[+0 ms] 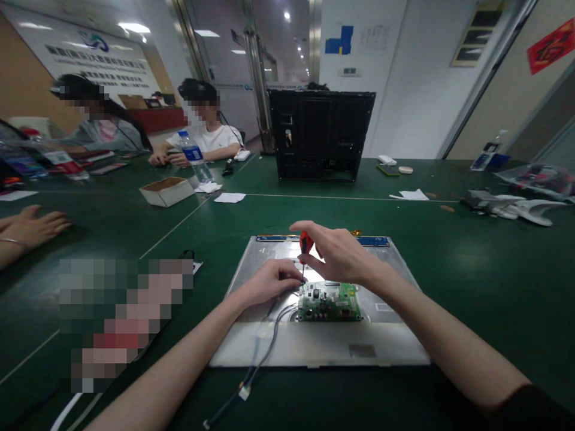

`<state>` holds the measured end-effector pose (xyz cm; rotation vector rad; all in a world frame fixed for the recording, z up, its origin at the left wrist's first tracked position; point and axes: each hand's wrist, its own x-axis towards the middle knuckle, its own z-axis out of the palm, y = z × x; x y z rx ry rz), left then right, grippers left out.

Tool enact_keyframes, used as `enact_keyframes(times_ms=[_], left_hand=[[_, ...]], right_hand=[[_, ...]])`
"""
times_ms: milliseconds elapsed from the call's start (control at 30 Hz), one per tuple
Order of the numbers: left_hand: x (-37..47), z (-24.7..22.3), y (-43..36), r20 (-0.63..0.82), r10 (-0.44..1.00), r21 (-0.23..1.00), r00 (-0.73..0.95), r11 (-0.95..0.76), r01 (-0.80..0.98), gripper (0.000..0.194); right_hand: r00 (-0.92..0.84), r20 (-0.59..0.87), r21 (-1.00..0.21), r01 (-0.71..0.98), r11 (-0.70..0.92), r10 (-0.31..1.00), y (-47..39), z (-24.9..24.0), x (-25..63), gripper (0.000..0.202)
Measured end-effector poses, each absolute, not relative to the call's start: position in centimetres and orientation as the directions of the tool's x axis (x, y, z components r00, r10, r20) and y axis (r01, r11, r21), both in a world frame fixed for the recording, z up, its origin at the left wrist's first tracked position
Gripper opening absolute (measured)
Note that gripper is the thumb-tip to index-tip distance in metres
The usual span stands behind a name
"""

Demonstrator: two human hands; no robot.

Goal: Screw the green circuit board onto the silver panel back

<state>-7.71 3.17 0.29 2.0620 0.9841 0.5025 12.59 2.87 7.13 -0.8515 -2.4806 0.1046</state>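
Note:
My right hand [339, 254] grips a small red-and-black screwdriver [305, 242], held upright with its shaft pointing down. The tip meets the upper left corner of a green circuit board [330, 301]. Beside that tip, the closed fingers of my left hand [277, 280] come together; what they pinch, if anything, is hidden. Under the board lies a flat silver display panel [314, 344], with a blue circuit strip [375, 241] along its far edge. Dark cables [275, 335] run from the board's left side over the panel's front edge.
Beyond the panel stands a black monitor housing [321, 134]. An open carton [166, 193] and a water bottle [195, 157] are further left. Another person's hand [38, 226] rests on the green table [485, 287]. Grey-white parts [512, 205] lie at right; two people sit opposite.

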Motion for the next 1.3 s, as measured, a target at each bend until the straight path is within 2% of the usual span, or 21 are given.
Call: enact_keyframes(times_ms=[533, 900, 1133, 1300], left_hand=[[-7.7, 0.1, 3.1, -0.048, 0.82, 0.762, 0.57, -0.339, 0.552, 0.011], [-7.4, 0.3, 3.1, -0.057, 0.825, 0.77, 0.563, -0.323, 0.551, 0.01], [-7.4, 0.5, 2.9, -0.062, 0.829, 0.77, 0.556, -0.315, 0.555, 0.012], [-7.5, 0.3, 3.0, -0.042, 0.833, 0.766, 0.551, -0.327, 0.554, 0.011]], right_hand=[[-0.678, 0.425, -0.188, 0.583, 0.791, 0.6, 3.1, 7.0, 12.6, 0.044], [-0.702, 0.372, -0.271, 0.543, 0.795, 0.607, 2.1, 8.3, 12.8, 0.045], [-0.678, 0.376, -0.22, 0.596, 0.772, 0.631, 2.6, 7.9, 12.8, 0.039], [-0.691, 0.369, -0.232, 0.579, 0.782, 0.621, 2.5, 8.2, 13.0, 0.042]])
